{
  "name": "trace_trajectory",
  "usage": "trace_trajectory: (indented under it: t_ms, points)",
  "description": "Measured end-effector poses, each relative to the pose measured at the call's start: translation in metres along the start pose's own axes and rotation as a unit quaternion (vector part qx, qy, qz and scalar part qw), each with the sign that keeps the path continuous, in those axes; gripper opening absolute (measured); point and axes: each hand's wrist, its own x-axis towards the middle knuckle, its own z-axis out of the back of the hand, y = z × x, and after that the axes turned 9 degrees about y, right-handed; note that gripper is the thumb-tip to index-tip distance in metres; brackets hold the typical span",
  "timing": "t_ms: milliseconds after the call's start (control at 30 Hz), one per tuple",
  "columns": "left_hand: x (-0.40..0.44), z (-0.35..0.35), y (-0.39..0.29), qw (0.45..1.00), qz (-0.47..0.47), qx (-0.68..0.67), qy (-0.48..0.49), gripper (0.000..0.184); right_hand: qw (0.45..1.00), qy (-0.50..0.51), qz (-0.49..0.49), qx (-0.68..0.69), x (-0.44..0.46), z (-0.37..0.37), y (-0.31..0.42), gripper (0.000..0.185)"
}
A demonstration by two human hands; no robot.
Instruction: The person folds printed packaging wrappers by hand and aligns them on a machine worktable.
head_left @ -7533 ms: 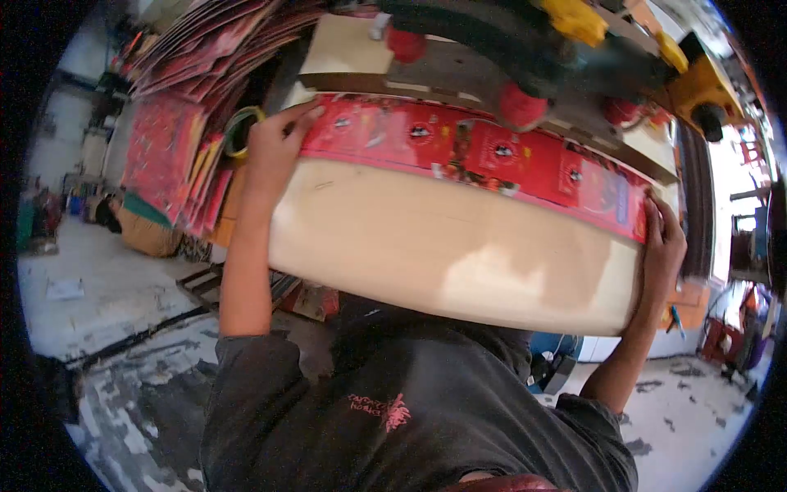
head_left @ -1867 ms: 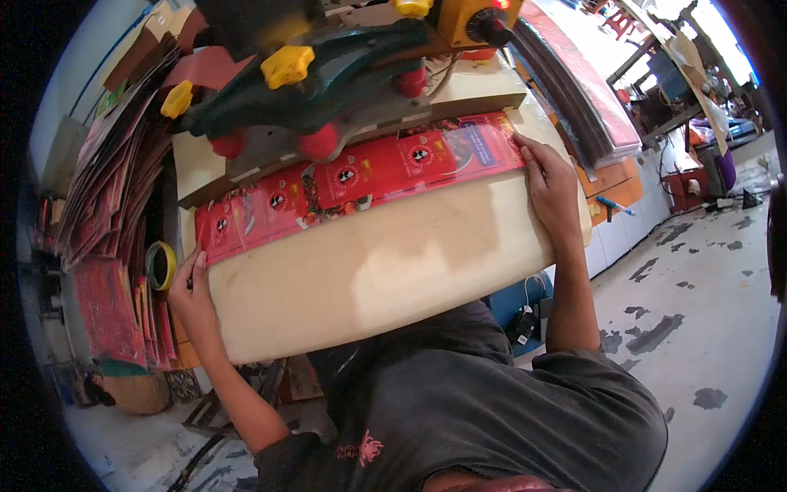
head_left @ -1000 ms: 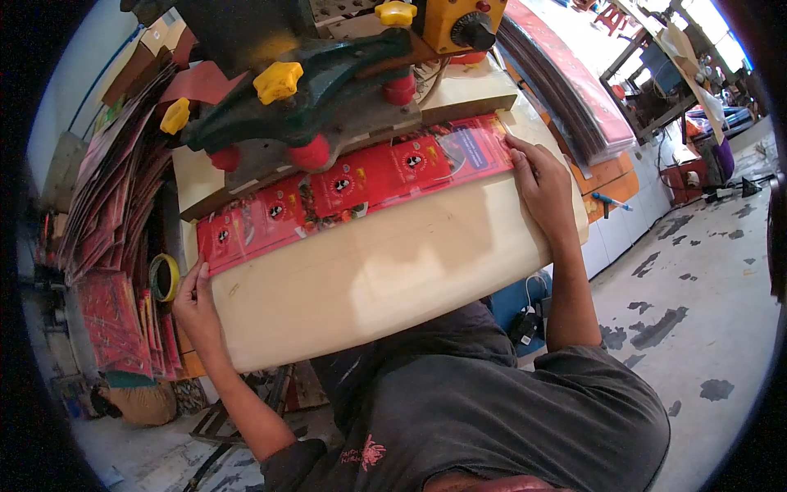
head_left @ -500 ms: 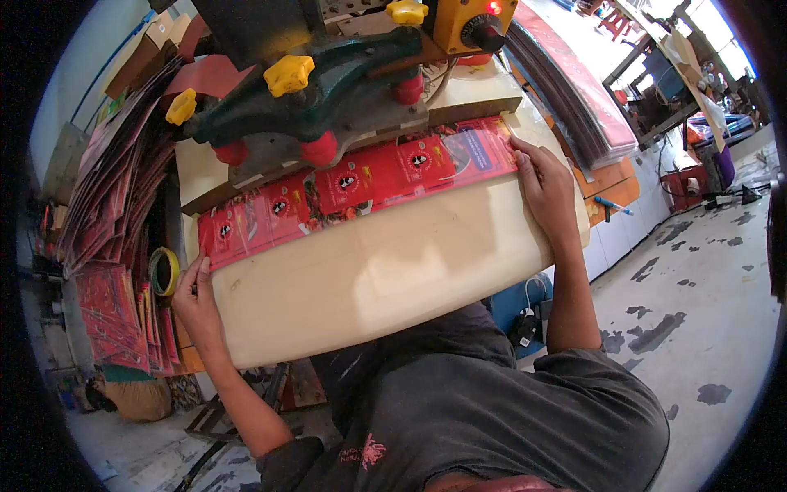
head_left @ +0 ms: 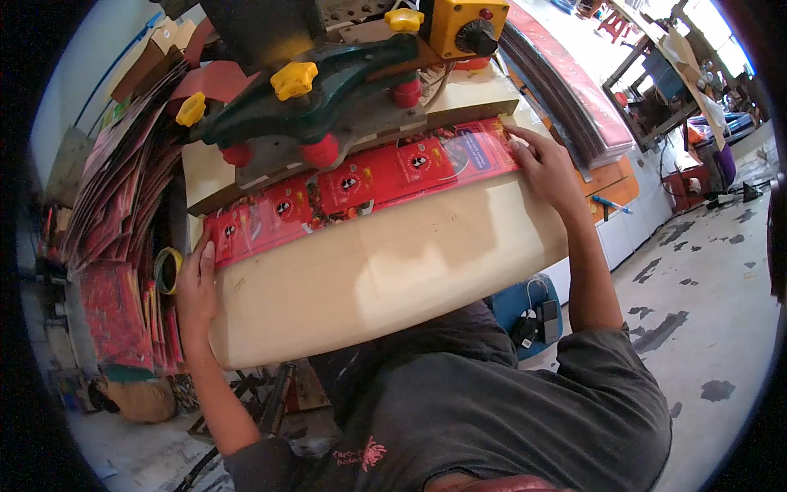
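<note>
A long red printed plastic sheet (head_left: 361, 184) with a row of round logos lies across the back of a cream padded board (head_left: 385, 271), along the front of a press. My left hand (head_left: 197, 283) is at the sheet's left end, fingers pointing forward and closed on its edge. At the right end, my right hand (head_left: 545, 168) has thumb and fingers closed on the sheet's corner. Just behind the sheet stands the press head, with a dark green bracket (head_left: 328, 86), yellow star knobs (head_left: 293, 80) and red feet (head_left: 320, 152).
Stacked red printed sheets (head_left: 119, 197) lean at the left, beside a yellow tape roll (head_left: 168, 271). Another long stack (head_left: 574, 90) lies at the right. A yellow control box (head_left: 465, 31) with a black dial sits on the press. A blue pen (head_left: 611, 204) lies right of the board.
The red lamp on the control box was lit and is now dark. Both hands have shifted slightly at the sheet's ends, and my right forearm has swung outward. The view has moved a little.
</note>
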Motion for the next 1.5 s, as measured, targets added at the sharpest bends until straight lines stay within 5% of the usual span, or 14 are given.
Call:
trace_trajectory:
  t_ms: [167, 567, 767, 967, 1500]
  points:
    - [0.012, 0.002, -0.018, 0.996, 0.052, 0.009, 0.065, 0.052, 0.995, -0.041, 0.048, -0.074, 0.012, -0.012, 0.006, 0.032]
    - [0.012, -0.01, -0.01, 0.997, 0.017, 0.074, -0.024, 0.046, 0.987, -0.059, 0.002, -0.15, 0.013, -0.019, 0.007, 0.029]
    - [0.014, -0.013, -0.011, 0.998, 0.0, 0.055, -0.038, 0.045, 0.99, -0.065, 0.015, -0.125, 0.008, -0.017, 0.013, 0.028]
    - [0.012, -0.017, -0.005, 0.996, -0.019, 0.009, -0.083, 0.045, 0.992, -0.089, 0.061, 0.072, 0.009, -0.017, 0.01, 0.025]
    - [0.008, -0.009, 0.009, 0.991, -0.047, -0.023, -0.123, 0.04, 0.984, -0.104, 0.088, 0.117, 0.007, -0.011, 0.003, 0.031]
